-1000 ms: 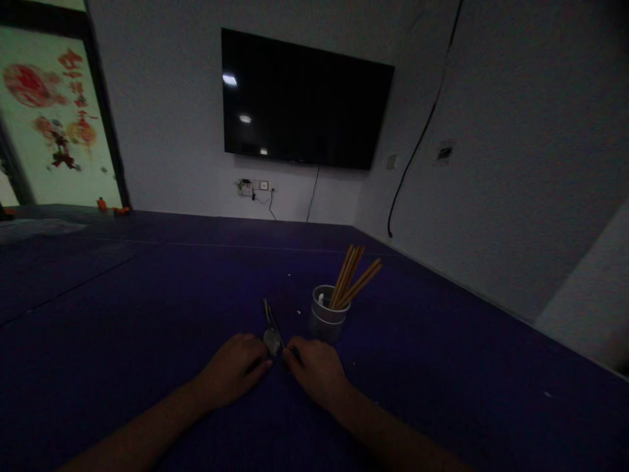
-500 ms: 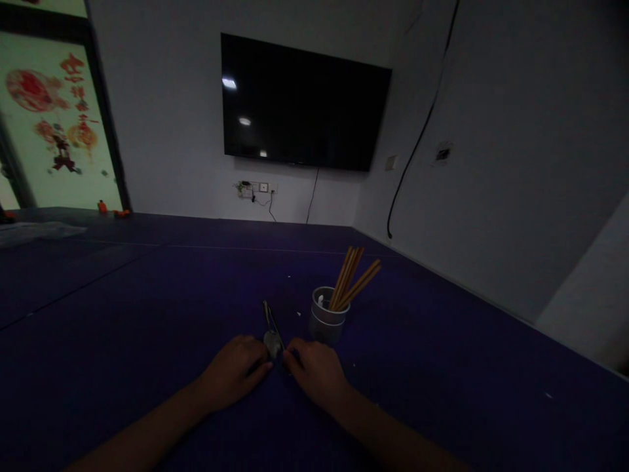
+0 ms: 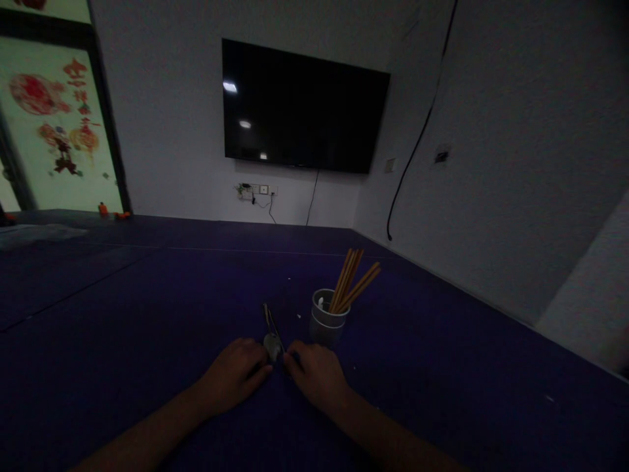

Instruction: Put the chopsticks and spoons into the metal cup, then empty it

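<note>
Tipping the cup (image 3: 325,329) of chopsticks (image 3: 346,283) could follow a bump from the right hand (image 3: 317,371) nearby; whether its fingers or those of the left hand (image 3: 234,371) grip utensils (image 3: 271,345) is unclear.

Small grey rounded piece (image 3: 272,346), slim glinting stems (image 3: 266,317) beyond, slanting away leftward, on purple surface (image 3: 216,282), details dim

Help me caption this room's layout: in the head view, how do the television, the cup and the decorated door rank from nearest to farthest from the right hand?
From the right hand:
1. Cup: just beyond it.
2. Television: ahead, on the back wall.
3. Decorated door: far off to the left.
</note>
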A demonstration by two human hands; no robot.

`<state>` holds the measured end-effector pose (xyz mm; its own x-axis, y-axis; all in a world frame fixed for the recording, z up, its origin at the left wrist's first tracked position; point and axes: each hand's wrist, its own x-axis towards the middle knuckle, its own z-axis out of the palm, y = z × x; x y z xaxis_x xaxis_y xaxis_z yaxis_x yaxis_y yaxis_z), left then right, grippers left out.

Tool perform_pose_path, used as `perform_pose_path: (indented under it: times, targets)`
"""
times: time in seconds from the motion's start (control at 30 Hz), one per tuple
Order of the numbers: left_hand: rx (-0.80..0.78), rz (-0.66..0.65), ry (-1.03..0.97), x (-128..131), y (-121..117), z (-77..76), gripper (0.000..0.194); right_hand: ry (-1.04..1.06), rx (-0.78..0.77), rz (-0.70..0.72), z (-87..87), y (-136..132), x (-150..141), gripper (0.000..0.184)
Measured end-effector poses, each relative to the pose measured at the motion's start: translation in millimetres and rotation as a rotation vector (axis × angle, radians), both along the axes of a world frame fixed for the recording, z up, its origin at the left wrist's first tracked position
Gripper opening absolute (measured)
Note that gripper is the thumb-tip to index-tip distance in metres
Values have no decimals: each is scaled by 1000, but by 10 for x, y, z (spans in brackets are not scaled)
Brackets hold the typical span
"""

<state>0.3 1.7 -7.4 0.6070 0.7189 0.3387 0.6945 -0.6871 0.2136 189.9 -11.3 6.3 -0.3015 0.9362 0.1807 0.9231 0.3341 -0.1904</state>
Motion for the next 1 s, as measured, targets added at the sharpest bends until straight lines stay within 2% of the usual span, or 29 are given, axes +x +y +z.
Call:
perform_pose_path:
  times: [1.0]
  targets:
    - [-37,7,42,-5,-10,30,18,25,2,15,58,-41,-18,29]
